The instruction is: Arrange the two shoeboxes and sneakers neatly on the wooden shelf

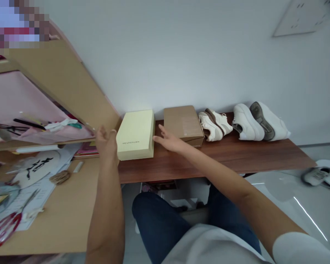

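A pale yellow shoebox (136,134) with dark lettering on its front lies on the dark wooden bench (236,154). My left hand (106,141) rests against the box's left side with the fingers upright and apart. My right hand (169,140) lies on the bench at the box's right side, fingers stretched out and apart. Neither hand lifts the box. A brown cardboard shoebox (183,124) stands just right of my right hand.
A beige pair of sneakers (215,124) and a white pair (260,121) lie on the bench further right. A light wooden desk (68,209) with papers, red scissors (4,228) and a slanted shelf stands at left. Another shoe (316,175) lies on the floor at right.
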The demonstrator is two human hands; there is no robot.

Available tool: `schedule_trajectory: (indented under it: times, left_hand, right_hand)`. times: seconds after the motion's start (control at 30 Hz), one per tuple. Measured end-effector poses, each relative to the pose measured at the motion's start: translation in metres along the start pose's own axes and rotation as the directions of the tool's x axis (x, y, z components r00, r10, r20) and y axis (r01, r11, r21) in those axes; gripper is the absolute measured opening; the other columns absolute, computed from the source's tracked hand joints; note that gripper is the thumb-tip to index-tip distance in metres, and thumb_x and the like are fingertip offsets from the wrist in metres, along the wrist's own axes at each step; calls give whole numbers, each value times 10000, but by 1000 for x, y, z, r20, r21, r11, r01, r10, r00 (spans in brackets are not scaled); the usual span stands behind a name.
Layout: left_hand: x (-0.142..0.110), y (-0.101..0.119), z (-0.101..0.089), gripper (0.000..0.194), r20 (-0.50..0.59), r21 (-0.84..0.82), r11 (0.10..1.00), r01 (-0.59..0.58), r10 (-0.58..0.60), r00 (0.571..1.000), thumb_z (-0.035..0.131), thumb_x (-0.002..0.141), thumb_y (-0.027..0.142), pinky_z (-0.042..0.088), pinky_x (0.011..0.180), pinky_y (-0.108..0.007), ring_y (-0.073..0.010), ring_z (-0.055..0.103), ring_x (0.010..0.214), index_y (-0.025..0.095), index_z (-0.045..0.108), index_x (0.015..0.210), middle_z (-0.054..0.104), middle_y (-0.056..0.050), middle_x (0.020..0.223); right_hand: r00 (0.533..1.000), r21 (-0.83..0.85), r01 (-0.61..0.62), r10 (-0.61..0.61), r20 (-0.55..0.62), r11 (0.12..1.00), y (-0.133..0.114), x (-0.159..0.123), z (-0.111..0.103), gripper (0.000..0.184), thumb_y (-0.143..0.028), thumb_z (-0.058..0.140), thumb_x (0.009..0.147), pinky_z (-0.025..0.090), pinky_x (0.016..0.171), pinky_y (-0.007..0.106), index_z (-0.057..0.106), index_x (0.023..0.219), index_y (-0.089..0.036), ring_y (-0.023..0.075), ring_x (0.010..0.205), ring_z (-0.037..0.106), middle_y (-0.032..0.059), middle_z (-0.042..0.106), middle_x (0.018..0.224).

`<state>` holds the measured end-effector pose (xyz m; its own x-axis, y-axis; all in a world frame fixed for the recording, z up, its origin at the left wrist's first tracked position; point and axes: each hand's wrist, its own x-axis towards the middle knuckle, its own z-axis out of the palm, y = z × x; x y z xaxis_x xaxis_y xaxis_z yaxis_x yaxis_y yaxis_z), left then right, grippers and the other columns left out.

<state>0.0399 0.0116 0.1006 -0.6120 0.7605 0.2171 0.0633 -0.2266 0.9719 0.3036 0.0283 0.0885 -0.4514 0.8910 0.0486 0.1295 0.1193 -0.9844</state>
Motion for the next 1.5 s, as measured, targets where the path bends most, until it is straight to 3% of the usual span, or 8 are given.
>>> schedule_trajectory:
  times: [0.1, 0.23, 0.53, 0.67, 0.83, 1.03, 1.27, 1.5]
  left_hand:
    - [-22, 21, 38, 427, -3, -45, 989, -140, 140, 990, 746, 781, 221, 356, 1153, -366, -214, 470, 1353, 246, 605, 1184, 567, -35, 1388]
    - [-52, 27, 87, 414, 166, -149, 989, -16, 41, 985, 752, 760, 170, 383, 1135, -393, -250, 462, 1368, 254, 647, 1152, 591, -51, 1361]
    - [-73, -25, 147, 541, 370, 109, 989, 101, -135, 919, 694, 809, 206, 326, 1172, -405, -268, 448, 1390, 208, 571, 1336, 492, -132, 1491]
    - [-68, -56, 153, 561, 350, 136, 973, 187, -224, 910, 706, 802, 239, 334, 1162, -406, -276, 448, 1391, 206, 569, 1345, 489, -161, 1489]
    - [-65, -79, 155, 382, 276, 28, 942, 334, -329, 903, 729, 762, 234, 383, 1128, -378, -268, 531, 1317, 192, 685, 1139, 612, -140, 1359]
    - [-69, -92, 157, 303, 313, -154, 816, 557, -494, 811, 506, 916, 406, 520, 977, -354, -235, 645, 1161, 184, 700, 986, 728, -111, 1120]
    - [-79, -101, 161, 189, 247, -168, 808, 565, -520, 818, 565, 860, 325, 550, 894, -315, -228, 686, 1064, 189, 694, 889, 756, -93, 967]
    - [-85, -81, 165, 223, 171, -108, 809, 578, -557, 813, 565, 861, 402, 545, 910, -340, -229, 661, 1098, 227, 693, 910, 746, -69, 1015]
  right_hand:
    - [994, -40, -36, 32, -100, 999, -9, -5, -41, 908, -576, 642, 817, 220, 1227, 496, 250, 1565, -242, 284, 1500, 254, 85, 242, 1634]
    - [972, -74, -59, 41, -229, 995, -13, -13, -94, 869, -552, 665, 806, 244, 1199, 549, 317, 1540, -245, 315, 1472, 316, 98, 305, 1610]
    - [940, -53, -73, 51, -338, 996, 9, -37, -155, 700, -475, 621, 862, 310, 1176, 475, 421, 1484, -223, 269, 1380, 469, 100, 514, 1483]
    - [906, -27, -156, 132, -403, 987, 27, -40, -164, 615, -483, 567, 891, 295, 1181, 448, 475, 1444, -230, 259, 1402, 440, 81, 477, 1515]
    - [901, -36, -208, 177, -397, 978, 48, -34, -167, 592, -527, 554, 879, 303, 1162, 482, 516, 1399, -247, 272, 1376, 466, 82, 521, 1478]
    - [918, -117, -211, 155, -366, 971, 57, -26, -159, 471, -469, 554, 881, 379, 1104, 437, 577, 1275, -212, 267, 1243, 571, 89, 658, 1300]
    - [890, -186, -299, 203, -408, 936, 61, -25, -139, 453, -353, 602, 832, 431, 1047, 426, 552, 1251, -187, 252, 1177, 608, 128, 650, 1283]
    - [895, -33, -217, 186, -406, 976, 70, -27, -139, 609, -339, 612, 816, 397, 1104, 432, 475, 1395, -208, 235, 1234, 580, 110, 604, 1370]
